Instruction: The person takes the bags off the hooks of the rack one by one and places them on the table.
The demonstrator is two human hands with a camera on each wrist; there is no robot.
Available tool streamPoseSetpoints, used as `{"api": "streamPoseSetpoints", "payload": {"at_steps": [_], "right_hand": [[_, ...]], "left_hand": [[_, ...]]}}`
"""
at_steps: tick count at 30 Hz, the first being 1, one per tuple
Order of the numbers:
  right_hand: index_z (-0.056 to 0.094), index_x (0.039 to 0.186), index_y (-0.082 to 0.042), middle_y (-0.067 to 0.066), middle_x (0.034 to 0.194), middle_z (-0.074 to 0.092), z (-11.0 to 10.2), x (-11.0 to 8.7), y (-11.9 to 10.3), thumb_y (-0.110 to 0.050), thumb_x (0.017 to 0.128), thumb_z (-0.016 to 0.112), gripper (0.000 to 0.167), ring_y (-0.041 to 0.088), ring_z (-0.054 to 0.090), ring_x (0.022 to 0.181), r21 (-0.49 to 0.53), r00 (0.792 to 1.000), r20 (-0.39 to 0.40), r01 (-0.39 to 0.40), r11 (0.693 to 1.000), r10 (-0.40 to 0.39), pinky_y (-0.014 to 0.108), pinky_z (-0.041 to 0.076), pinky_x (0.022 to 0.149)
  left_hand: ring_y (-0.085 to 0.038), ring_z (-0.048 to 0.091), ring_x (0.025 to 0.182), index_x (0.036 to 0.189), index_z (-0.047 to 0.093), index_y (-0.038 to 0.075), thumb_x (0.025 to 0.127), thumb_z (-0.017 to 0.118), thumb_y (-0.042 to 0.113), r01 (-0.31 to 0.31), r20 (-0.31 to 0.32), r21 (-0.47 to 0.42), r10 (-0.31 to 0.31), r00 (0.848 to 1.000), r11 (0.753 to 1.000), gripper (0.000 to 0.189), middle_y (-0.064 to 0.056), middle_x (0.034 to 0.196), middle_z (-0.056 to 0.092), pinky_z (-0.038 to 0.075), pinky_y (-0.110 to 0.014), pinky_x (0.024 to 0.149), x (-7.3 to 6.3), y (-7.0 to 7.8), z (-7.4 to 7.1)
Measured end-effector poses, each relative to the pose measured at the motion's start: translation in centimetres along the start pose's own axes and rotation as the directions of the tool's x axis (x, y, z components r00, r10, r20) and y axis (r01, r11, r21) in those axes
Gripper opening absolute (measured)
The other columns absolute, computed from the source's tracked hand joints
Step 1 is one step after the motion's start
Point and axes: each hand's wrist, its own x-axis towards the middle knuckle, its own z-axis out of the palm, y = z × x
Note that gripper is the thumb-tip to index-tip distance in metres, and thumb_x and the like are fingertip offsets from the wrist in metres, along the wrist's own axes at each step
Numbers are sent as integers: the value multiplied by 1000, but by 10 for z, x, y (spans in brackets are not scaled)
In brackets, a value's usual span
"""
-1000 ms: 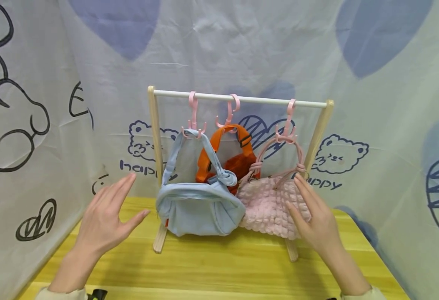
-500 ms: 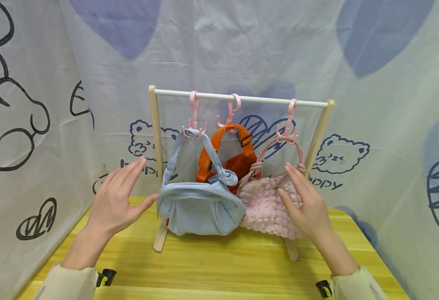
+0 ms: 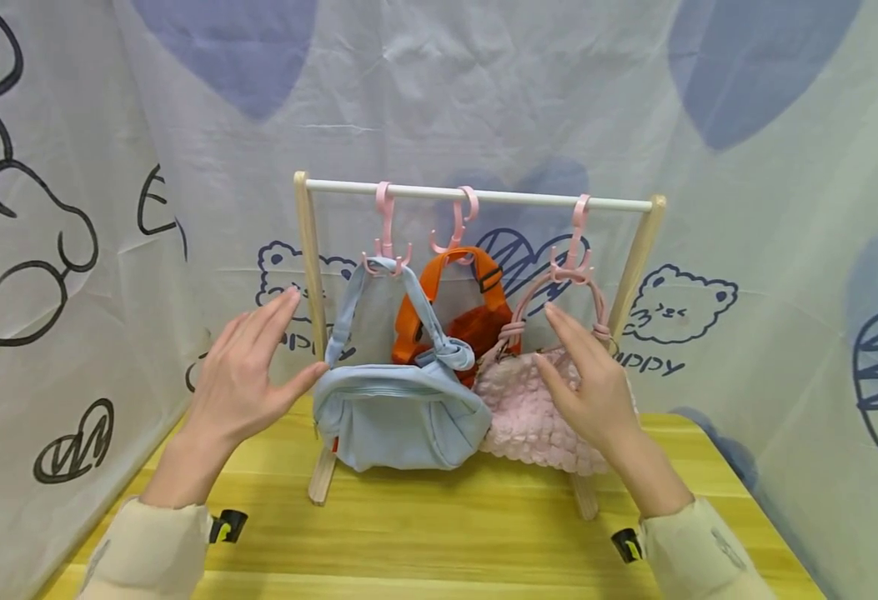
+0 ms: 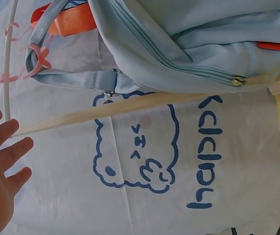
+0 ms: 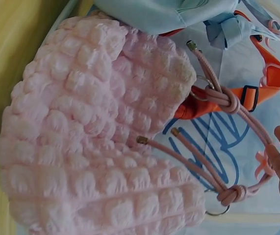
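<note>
Left grip (image 3: 239,379), spread, is near the blue bag (image 3: 401,425); then come the orange bag (image 3: 479,329) and pink bag (image 3: 515,408) (all hanging toward the worktop's (image 3: 439,542) far edge), right grip (image 3: 596,387), likewise spread, before the latter. Slow reaching should avoid swinging them.

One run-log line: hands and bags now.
left hand: empty, beside blue bag | right hand: empty, near pink bag | orange bag: partly behind blue bag | all three: hanging from rack

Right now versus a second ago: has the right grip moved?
Yes. In the head view, the right grip has shifted left and up against the rack, farther in from its right post.
</note>
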Motion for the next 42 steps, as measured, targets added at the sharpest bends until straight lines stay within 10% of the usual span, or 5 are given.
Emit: {"api": "streamPoseSetpoints", "payload": {"at_steps": [24,42], "right_hand": [[51,153,-4,10,153,55,35,41,-15,-31,105,62,56,32,61,131,46,997,49,53,998,-55,51,51,105],[56,149,-3,12,147,61,66,68,-34,-14,96,72,56,30,60,132,97,992,99,64,993,-74,45,50,109]], "left_hand": [[-36,47,143,158,44,8,99,43,76,-38,-74,-27,36,997,999,90,-12,158,50,34,-57,119,65,6,10],[-36,45,145,153,52,7,102,44,67,-78,-66,-48,75,995,996,79,-13,152,56,31,-51,122,118,1,11]]}}
